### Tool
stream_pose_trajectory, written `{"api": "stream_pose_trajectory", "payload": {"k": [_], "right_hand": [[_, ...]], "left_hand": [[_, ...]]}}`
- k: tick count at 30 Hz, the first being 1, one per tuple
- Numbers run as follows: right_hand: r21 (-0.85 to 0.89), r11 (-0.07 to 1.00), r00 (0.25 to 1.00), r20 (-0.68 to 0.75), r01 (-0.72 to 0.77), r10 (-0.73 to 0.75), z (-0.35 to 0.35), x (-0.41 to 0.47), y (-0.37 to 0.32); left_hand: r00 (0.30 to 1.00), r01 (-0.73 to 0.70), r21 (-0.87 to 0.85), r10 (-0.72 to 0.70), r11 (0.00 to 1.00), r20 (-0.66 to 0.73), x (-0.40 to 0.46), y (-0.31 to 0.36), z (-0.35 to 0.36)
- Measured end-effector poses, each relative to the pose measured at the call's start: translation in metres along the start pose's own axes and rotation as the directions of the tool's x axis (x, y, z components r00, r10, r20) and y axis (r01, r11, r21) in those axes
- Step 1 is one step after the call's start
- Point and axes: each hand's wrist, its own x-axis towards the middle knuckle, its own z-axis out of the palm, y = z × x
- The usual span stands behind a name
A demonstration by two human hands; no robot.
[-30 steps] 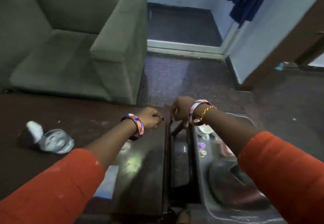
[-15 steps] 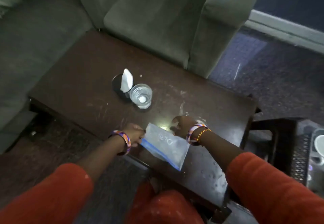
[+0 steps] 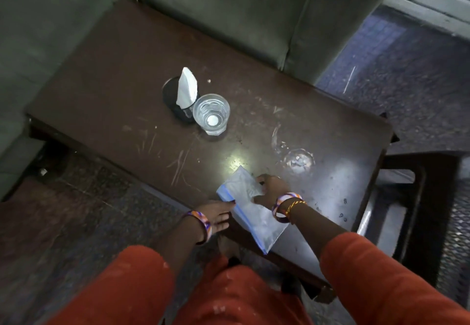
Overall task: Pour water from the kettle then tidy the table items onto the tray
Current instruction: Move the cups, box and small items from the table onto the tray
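Resting at the near edge of the desk [image 3: 106,75], the left hand [image 3: 218,214] lies with fingers fairly straight, its fingertips touching the blue-sealed edge of a clear zip bag [image 3: 250,209]; its grip is apart, not curled round anything. The bag lies flat near the desk's front edge, one corner hanging over it. Just to the right, the right hand [image 3: 271,189] pinches the bag's upper right part, fingers bent onto the plastic, so this grip is clamped on the bag.

Dark brown and scratched, the desk carries wet marks and a glare spot near its middle. Grey-green sofa cushions [image 3: 229,11] border it on the far side and the left, with dark carpet [image 3: 412,75] to the right and a dark stool frame [image 3: 417,172] at the right end.

Counted: one bag, one black mesh holder [image 3: 178,107] with one white napkin [image 3: 187,88], and one glass [image 3: 211,113] of water touching the holder's right side.
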Motion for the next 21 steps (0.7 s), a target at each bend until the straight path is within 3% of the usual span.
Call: {"api": "stream_pose_trajectory", "payload": {"k": [6, 8, 11, 14, 18, 21], "right_hand": [[0.148, 0.988, 0.999, -0.026, -0.034, 0.038, 0.006, -0.017, 0.012], [0.216, 0.976, 0.998, -0.062, -0.017, 0.031, 0.003, -0.033, 0.015], [0.312, 0.948, 0.986, -0.169, 0.061, -0.008, -0.009, -0.068, 0.018], [0.268, 0.948, 0.946, -0.314, 0.168, -0.079, -0.037, -0.105, 0.026], [0.250, 0.948, 0.853, -0.521, 0.198, -0.040, -0.107, -0.148, 0.046], [0.254, 0.948, 0.753, -0.658, 0.191, 0.025, -0.169, -0.188, 0.075]], "left_hand": [[0.996, -0.064, 0.140, 0.071, 0.988, -0.045, -0.003, -0.002, 0.026], [0.995, -0.090, 0.114, 0.094, 0.989, -0.029, -0.010, 0.002, 0.041], [0.992, -0.125, 0.053, 0.124, 0.991, 0.023, -0.031, 0.016, 0.071], [0.974, -0.216, 0.070, 0.209, 0.974, 0.085, -0.056, 0.034, 0.113], [0.895, -0.417, 0.169, 0.372, 0.893, 0.246, -0.098, 0.056, 0.194], [0.788, -0.547, 0.224, 0.406, 0.806, 0.463, -0.140, 0.065, 0.262]]}}
